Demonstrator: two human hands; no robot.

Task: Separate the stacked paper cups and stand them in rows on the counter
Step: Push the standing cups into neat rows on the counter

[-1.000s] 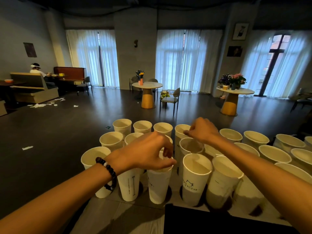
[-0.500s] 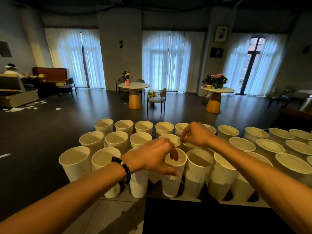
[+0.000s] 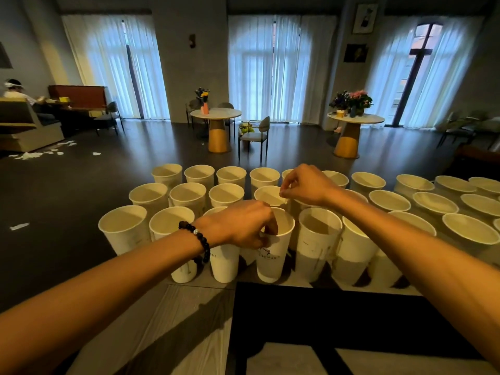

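Observation:
Several tall white paper cups stand upright in three rows on the counter [image 3: 189, 307]. My left hand [image 3: 243, 226], with a dark bead bracelet on its wrist, pinches the near rim of a front-row cup [image 3: 273, 255] that bears dark lettering. My right hand [image 3: 305, 185] hovers over the middle row with its fingers curled, thumb and forefinger close together just above the rim of a middle-row cup [image 3: 267, 194]. Whether it touches that rim is unclear.
The rows run on to the right, where wider cup mouths [image 3: 470, 228] show. The counter's far edge drops to a dark floor. Two round tables [image 3: 216, 115] with flowers, chairs and a seated person [image 3: 13, 90] are far behind.
The view has shifted, bringing more cups on the left into sight. My left hand stays on the front cup's rim; my right hand has lifted slightly above the middle row.

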